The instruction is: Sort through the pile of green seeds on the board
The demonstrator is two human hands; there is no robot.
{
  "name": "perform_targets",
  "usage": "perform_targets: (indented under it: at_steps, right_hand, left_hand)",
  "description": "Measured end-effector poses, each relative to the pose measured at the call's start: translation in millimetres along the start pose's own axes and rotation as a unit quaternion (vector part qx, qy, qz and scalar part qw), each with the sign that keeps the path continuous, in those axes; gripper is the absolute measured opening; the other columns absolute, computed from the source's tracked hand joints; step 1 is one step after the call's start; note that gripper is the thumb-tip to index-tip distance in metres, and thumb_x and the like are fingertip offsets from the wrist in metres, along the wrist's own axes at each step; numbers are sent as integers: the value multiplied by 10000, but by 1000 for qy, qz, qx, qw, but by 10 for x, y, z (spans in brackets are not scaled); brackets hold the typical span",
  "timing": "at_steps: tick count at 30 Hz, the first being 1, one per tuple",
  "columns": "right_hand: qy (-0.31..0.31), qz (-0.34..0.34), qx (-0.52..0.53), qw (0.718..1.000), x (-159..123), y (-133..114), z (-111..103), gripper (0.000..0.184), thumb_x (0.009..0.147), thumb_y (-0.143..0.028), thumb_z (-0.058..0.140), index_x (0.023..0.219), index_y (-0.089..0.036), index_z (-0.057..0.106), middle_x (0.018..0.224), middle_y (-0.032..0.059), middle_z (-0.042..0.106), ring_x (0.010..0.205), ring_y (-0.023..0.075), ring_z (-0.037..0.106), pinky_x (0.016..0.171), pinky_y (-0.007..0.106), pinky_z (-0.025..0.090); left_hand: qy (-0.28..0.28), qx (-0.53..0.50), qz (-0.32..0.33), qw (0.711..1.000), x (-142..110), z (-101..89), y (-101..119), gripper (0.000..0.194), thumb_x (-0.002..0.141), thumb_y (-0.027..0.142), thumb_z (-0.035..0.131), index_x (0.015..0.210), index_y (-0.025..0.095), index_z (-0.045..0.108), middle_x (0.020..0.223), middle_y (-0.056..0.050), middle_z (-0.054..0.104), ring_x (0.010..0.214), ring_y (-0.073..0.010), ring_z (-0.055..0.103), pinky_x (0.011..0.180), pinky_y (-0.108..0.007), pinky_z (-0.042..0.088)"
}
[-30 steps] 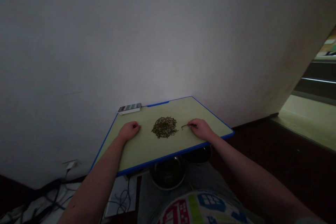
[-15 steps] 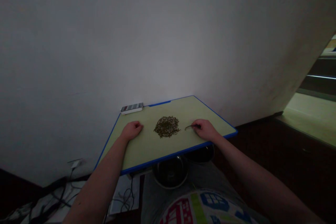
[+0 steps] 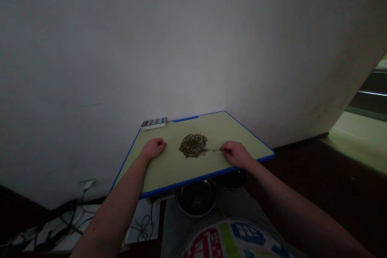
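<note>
On the pale yellow-green tabletop (image 3: 167, 169) with its blue rim lies a pile of small brownish-green seeds or grains (image 3: 193, 146). Left of the pile, my left hand (image 3: 154, 147) rests on the board with its fingers curled closed, and nothing shows in them. My right hand (image 3: 236, 154), right of the pile, pinches thin, dark tweezers (image 3: 217, 150). Their narrow tip points left at the pile's edge, close to a few loose grains (image 3: 211, 150). Whether a grain is between the tips is too small to tell.
A white device with a keypad-like top (image 3: 154, 123) lies at the board's far left corner, against the grey wall (image 3: 187, 48). Below the near edge are a dark round bowl (image 3: 196, 201) and another dark container (image 3: 232, 179). Cables (image 3: 145, 225) lie lower left.
The tweezers' tip has turned from a raised, curved pose to lying nearly level beside the loose grains. My left hand stays in place. The view has shifted slightly.
</note>
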State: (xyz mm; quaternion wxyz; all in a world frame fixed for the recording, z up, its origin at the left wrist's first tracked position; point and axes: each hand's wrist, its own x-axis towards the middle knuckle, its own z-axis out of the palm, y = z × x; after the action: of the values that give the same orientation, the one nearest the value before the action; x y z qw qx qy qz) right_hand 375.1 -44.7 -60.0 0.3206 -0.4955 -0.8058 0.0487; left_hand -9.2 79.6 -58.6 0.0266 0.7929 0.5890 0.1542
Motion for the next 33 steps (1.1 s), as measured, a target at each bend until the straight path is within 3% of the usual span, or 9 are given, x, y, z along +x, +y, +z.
perform_targets:
  at_steps: [13, 22, 29, 33]
  right_hand:
    - [-5, -12, -28, 1000, 26, 9, 23, 248, 748, -100, 510, 875, -182, 706, 875, 56, 693, 858, 176, 600, 805, 300, 444]
    - [13, 31, -91, 995, 48, 55, 60, 267, 762, -113, 512, 909, -191, 720, 883, 48, 700, 868, 179, 601, 826, 290, 434]
    - [-22, -18, -90, 996, 54, 10, 60, 286, 764, -136, 520, 965, -195, 715, 905, 56, 691, 887, 183, 588, 833, 293, 430]
    - [-16, 20, -121, 992, 135, 48, 81, 305, 757, -126, 514, 976, -190, 715, 924, 66, 692, 888, 190, 593, 841, 302, 427]
  left_hand:
    - [-3, 0, -2, 1000, -3, -5, 16, 322, 791, 448, 428, 680, 185, 577, 679, -39, 617, 644, -163, 534, 573, -271, 327]
    - [4, -2, 1, 1000, 4, 5, 12, 327, 779, 464, 419, 663, 192, 559, 664, -37, 598, 637, -168, 524, 563, -275, 318]
    - [3, -3, -7, 1000, 2, -3, 19, 312, 775, 458, 428, 660, 196, 553, 664, -38, 603, 642, -173, 531, 560, -276, 315]
    - [-1, -8, 0, 1000, -16, -31, 41, 316, 779, 455, 426, 660, 193, 555, 665, -38, 604, 638, -170, 532, 563, -277, 321]
